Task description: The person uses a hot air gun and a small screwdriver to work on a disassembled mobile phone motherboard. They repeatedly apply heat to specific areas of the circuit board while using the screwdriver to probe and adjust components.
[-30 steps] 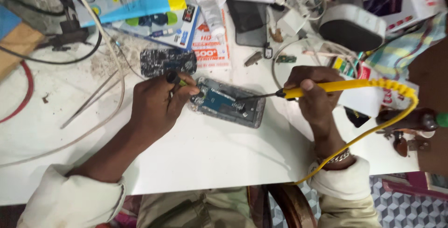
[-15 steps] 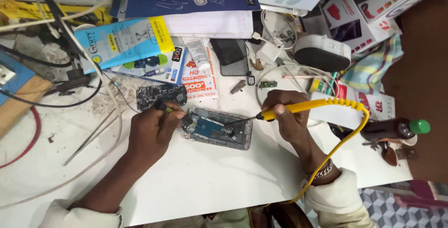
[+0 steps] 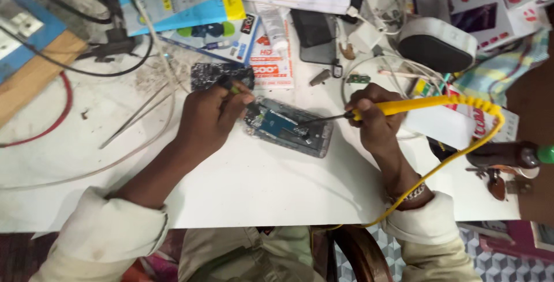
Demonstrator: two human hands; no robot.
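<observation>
Head view. Right hand [image 3: 375, 123] clamped around a yellow soldering iron [image 3: 404, 107], its tip on the opened phone [image 3: 288, 129]; left hand [image 3: 210, 117] pinches a thin tool at the phone's upper-left corner. Against the earlier frames, both grips and the tip contact are unchanged: soldering continues. Phone lies mid-table [image 3: 259, 184]; tweezers [image 3: 135, 115] beside.
</observation>
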